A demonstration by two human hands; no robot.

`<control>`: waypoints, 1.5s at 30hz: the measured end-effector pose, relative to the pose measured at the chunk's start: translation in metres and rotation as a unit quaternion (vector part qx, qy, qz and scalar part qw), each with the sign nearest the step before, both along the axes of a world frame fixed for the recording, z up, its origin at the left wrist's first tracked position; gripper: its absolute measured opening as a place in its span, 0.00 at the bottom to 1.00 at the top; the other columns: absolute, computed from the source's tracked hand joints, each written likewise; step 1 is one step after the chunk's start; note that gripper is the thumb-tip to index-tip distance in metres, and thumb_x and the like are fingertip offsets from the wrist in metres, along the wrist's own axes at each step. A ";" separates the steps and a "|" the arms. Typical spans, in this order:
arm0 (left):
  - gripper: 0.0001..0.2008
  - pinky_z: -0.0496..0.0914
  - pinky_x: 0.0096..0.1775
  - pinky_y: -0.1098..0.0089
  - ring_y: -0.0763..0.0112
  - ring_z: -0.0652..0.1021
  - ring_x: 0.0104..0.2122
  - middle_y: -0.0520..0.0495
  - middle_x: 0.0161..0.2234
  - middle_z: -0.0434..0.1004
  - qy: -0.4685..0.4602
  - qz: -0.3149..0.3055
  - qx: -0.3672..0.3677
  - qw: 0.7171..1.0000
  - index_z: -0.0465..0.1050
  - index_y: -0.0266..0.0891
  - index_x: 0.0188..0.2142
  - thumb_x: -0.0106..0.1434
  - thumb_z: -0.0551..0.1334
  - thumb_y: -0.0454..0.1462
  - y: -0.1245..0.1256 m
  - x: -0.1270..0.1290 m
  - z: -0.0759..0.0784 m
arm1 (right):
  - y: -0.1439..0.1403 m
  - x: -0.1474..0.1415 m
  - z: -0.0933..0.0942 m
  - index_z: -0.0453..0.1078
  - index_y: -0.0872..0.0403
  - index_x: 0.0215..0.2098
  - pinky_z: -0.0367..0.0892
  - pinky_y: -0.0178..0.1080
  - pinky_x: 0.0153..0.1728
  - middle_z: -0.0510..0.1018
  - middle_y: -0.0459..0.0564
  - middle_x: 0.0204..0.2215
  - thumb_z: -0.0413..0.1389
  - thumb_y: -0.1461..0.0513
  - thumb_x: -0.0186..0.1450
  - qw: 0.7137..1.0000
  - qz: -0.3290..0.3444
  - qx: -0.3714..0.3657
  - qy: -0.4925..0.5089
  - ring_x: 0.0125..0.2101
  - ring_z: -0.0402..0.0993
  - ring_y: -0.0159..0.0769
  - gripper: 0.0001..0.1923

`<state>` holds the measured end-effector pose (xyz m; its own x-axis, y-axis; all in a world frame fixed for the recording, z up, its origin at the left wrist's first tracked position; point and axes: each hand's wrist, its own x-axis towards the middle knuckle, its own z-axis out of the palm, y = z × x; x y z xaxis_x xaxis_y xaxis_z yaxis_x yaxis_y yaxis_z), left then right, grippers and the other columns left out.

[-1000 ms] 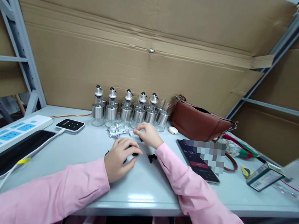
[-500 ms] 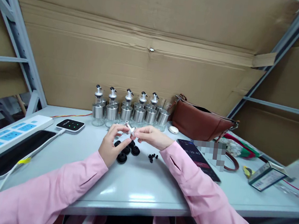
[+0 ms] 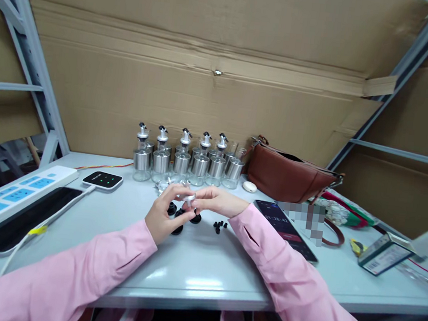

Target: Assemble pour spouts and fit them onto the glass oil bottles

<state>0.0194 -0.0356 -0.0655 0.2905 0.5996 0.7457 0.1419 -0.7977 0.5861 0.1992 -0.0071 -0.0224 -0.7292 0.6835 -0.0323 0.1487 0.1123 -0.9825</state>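
Note:
My left hand (image 3: 163, 215) and my right hand (image 3: 217, 202) meet over the middle of the table, both closed on a small silver pourer spout (image 3: 189, 198). Fingers and thumbs grip it from either side and hide part of it. Just below and behind my hands lie several round black stoppers (image 3: 196, 218), some partly covered by my left hand. A scatter of tiny black caps (image 3: 219, 227) lies under my right wrist. Beyond my fingers, more silver pourer parts (image 3: 161, 185) rest on the table, partly hidden.
Glass bottles with steel sleeves (image 3: 161, 161) line the back, several topped with pourers. A brown handbag (image 3: 289, 177), a phone with a timer (image 3: 287, 228) and a small box (image 3: 385, 255) are to the right. Leftward lie a power strip (image 3: 13, 194), a dark phone (image 3: 25, 219) and a white-edged device (image 3: 102, 180).
Both hands have shifted slightly down toward me with the pourer spout, which is turned differently, its ring-shaped end now showing. The silver parts behind are more visible.

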 end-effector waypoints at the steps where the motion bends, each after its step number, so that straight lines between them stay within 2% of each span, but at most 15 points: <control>1: 0.12 0.67 0.41 0.68 0.68 0.71 0.40 0.48 0.39 0.68 0.000 -0.002 0.007 1.000 0.68 0.42 0.41 0.57 0.62 0.34 0.000 0.000 0.001 | 0.000 0.000 0.000 0.75 0.57 0.29 0.65 0.32 0.32 0.76 0.44 0.25 0.63 0.51 0.50 1.000 0.003 0.004 -0.008 0.26 0.69 0.25 0.18; 4: 0.09 0.67 0.39 0.69 0.70 0.71 0.37 0.49 0.35 0.69 -0.003 -0.005 0.013 1.000 0.69 0.42 0.40 0.58 0.61 0.34 -0.001 0.001 0.002 | 0.001 0.000 0.000 0.74 0.58 0.25 0.65 0.32 0.33 0.75 0.44 0.23 0.63 0.50 0.49 0.999 0.012 0.006 -0.033 0.26 0.70 0.25 0.19; 8: 0.09 0.67 0.40 0.68 0.70 0.71 0.36 0.49 0.35 0.69 0.007 0.003 0.007 1.000 0.70 0.41 0.40 0.59 0.61 0.35 -0.003 0.001 0.003 | 0.000 0.003 0.006 0.74 0.58 0.27 0.65 0.33 0.34 0.74 0.44 0.23 0.63 0.52 0.50 0.998 0.004 0.026 -0.048 0.27 0.70 0.26 0.17; 12: 0.11 0.67 0.43 0.66 0.69 0.71 0.39 0.48 0.37 0.67 0.018 0.007 0.006 1.000 0.70 0.43 0.43 0.59 0.61 0.36 -0.003 0.000 0.002 | -0.001 0.009 0.013 0.73 0.57 0.31 0.64 0.33 0.33 0.75 0.44 0.24 0.65 0.56 0.49 0.998 -0.037 0.039 -0.031 0.27 0.69 0.26 0.15; 17: 0.12 0.66 0.46 0.65 0.69 0.70 0.40 0.49 0.38 0.66 0.039 0.002 0.017 0.999 0.71 0.45 0.44 0.59 0.61 0.35 -0.002 -0.001 0.000 | 0.000 0.011 0.015 0.73 0.57 0.34 0.60 0.31 0.26 0.73 0.43 0.21 0.63 0.56 0.51 0.990 -0.111 0.084 0.039 0.23 0.66 0.25 0.15; 20: 0.13 0.65 0.47 0.65 0.68 0.70 0.40 0.49 0.38 0.66 0.059 -0.017 0.020 0.998 0.71 0.45 0.44 0.59 0.61 0.34 -0.001 -0.001 -0.001 | 0.001 0.011 0.014 0.73 0.57 0.31 0.59 0.31 0.25 0.72 0.42 0.20 0.63 0.56 0.50 0.984 -0.135 0.102 0.062 0.22 0.65 0.25 0.14; 23: 0.13 0.65 0.47 0.64 0.67 0.70 0.41 0.48 0.39 0.66 0.070 -0.025 0.022 0.997 0.71 0.46 0.45 0.59 0.61 0.34 -0.002 -0.001 -0.001 | 0.002 0.010 0.012 0.73 0.58 0.28 0.58 0.32 0.24 0.72 0.43 0.19 0.64 0.55 0.50 0.983 -0.142 0.104 0.058 0.22 0.65 0.25 0.14; 29: 0.13 0.65 0.47 0.64 0.66 0.71 0.42 0.47 0.40 0.67 0.083 -0.031 0.025 0.996 0.71 0.45 0.45 0.60 0.60 0.35 -0.003 -0.001 -0.001 | 0.003 0.010 0.011 0.73 0.57 0.29 0.61 0.32 0.26 0.74 0.44 0.20 0.64 0.54 0.50 0.986 -0.121 0.097 0.058 0.23 0.68 0.27 0.15; 32: 0.12 0.66 0.45 0.66 0.67 0.71 0.40 0.47 0.38 0.70 0.088 -0.045 0.031 0.995 0.71 0.43 0.45 0.61 0.60 0.34 -0.004 0.000 0.000 | 0.004 0.016 0.015 0.73 0.57 0.29 0.60 0.31 0.26 0.74 0.43 0.19 0.63 0.54 0.51 0.989 -0.106 0.104 0.015 0.22 0.68 0.26 0.14; 35: 0.12 0.66 0.44 0.67 0.68 0.71 0.39 0.48 0.37 0.71 0.084 -0.037 0.043 0.995 0.71 0.42 0.44 0.60 0.60 0.34 -0.005 0.001 0.001 | 0.007 0.027 0.017 0.74 0.58 0.28 0.62 0.32 0.29 0.75 0.44 0.22 0.63 0.57 0.49 0.985 -0.072 0.119 -0.098 0.24 0.68 0.26 0.13; 39: 0.11 0.66 0.44 0.68 0.68 0.71 0.39 0.47 0.36 0.70 0.083 -0.025 0.051 0.995 0.72 0.41 0.44 0.60 0.61 0.34 -0.006 0.001 0.000 | 0.015 0.040 0.010 0.76 0.59 0.28 0.64 0.33 0.34 0.77 0.46 0.24 0.64 0.59 0.46 0.958 -0.034 0.126 -0.257 0.26 0.70 0.29 0.13; 45: 0.12 0.66 0.43 0.68 0.68 0.71 0.39 0.46 0.36 0.70 0.083 -0.023 0.047 0.995 0.72 0.40 0.44 0.60 0.60 0.33 -0.004 0.000 -0.002 | 0.019 0.043 0.001 0.78 0.58 0.28 0.64 0.32 0.32 0.78 0.46 0.23 0.62 0.62 0.46 0.933 -0.023 0.134 -0.333 0.26 0.71 0.30 0.10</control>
<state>0.0195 -0.0399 -0.0677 0.4408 0.5123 0.7371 0.1923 -0.8560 0.4799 0.2418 0.0115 -0.0214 -0.5773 0.7625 -0.2921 0.7278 0.3182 -0.6075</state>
